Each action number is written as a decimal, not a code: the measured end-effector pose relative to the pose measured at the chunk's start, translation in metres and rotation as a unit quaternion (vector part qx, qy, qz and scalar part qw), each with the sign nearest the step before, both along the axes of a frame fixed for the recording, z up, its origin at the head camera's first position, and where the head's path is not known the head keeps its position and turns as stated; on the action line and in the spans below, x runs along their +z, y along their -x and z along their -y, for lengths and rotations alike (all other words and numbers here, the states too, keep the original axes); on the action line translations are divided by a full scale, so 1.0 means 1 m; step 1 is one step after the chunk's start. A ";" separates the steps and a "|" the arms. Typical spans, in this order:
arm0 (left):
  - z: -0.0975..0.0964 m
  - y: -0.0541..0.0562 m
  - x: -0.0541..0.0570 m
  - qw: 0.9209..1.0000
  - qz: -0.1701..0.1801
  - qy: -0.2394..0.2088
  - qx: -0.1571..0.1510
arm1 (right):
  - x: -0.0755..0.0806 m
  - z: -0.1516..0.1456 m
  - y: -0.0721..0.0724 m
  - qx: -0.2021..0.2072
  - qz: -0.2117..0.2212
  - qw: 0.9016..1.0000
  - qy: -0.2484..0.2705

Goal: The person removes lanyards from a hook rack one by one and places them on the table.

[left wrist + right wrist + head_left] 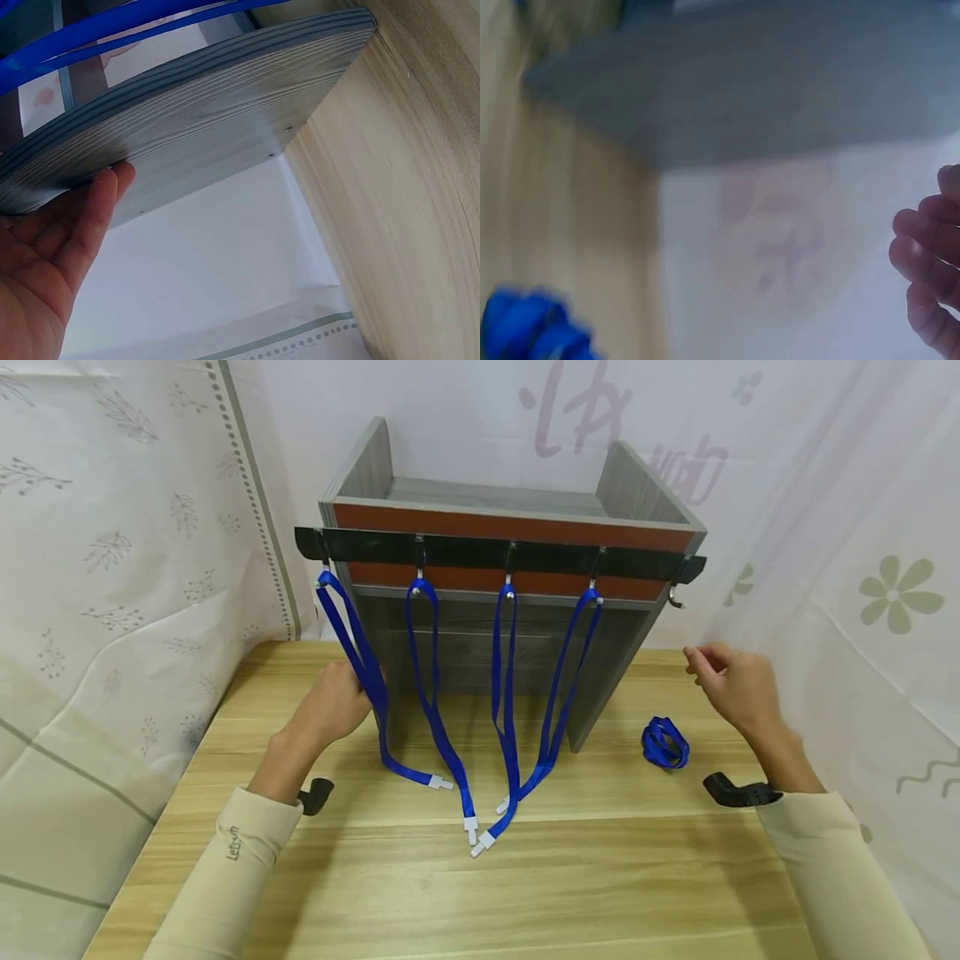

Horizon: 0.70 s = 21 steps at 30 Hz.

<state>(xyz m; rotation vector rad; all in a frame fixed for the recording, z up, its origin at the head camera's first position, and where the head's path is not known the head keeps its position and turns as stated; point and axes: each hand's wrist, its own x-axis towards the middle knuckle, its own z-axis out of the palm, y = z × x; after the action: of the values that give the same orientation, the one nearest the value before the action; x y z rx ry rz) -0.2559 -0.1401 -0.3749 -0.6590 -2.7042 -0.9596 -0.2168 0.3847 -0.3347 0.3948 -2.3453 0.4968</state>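
My left hand (339, 700) is at the left side panel of a grey wooden shelf (630, 652). In the left wrist view its fairly straight fingers (96, 214) rest against the panel's outer face; the thumb is hidden. My right hand (738, 683) is in the air right of the shelf, fingers loosely bent and holding nothing. Below it a coiled blue lanyard (664, 744) lies on the table. Several blue lanyards (360, 652) with white clips hang from a black hook rail (465, 550) across the shelf's front. The rightmost hook (677, 600) has no lanyard.
The shelf stands on a wood-grain table (420, 893). Clips (471, 828) of the hanging lanyards reach down to the tabletop in front. A patterned white cloth (150, 527) surrounds the table at the back and sides. Black wrist mounts (738, 792) stick out from both sleeves.
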 end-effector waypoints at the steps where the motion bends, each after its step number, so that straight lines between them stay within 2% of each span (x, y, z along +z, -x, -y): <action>1: 0.000 0.000 0.000 1.000 0.001 -0.001 0.000 | 0.005 0.008 -0.002 0.015 -0.021 1.000 0.018; 6: 0.000 -0.001 0.000 1.000 0.002 -0.003 0.001 | 0.029 0.051 -0.012 0.093 -0.089 0.989 0.068; 11: 0.000 -0.001 -0.001 1.000 0.001 -0.001 0.003 | 0.045 0.087 -0.023 0.130 -0.122 0.982 0.059; 16: 0.000 -0.001 -0.001 1.000 0.003 -0.003 0.002 | 0.059 0.116 -0.027 0.121 -0.103 0.987 -0.004; 21: 0.000 0.000 0.000 1.000 0.003 0.000 0.001 | 0.069 0.140 -0.026 0.069 -0.054 0.995 -0.042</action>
<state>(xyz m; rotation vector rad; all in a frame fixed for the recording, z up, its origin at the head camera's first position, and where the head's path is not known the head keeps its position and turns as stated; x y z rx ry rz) -0.2558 -0.1402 -0.3754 -0.6551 -2.7099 -0.9640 -0.1903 0.2450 -0.2660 0.6112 -2.2495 0.4315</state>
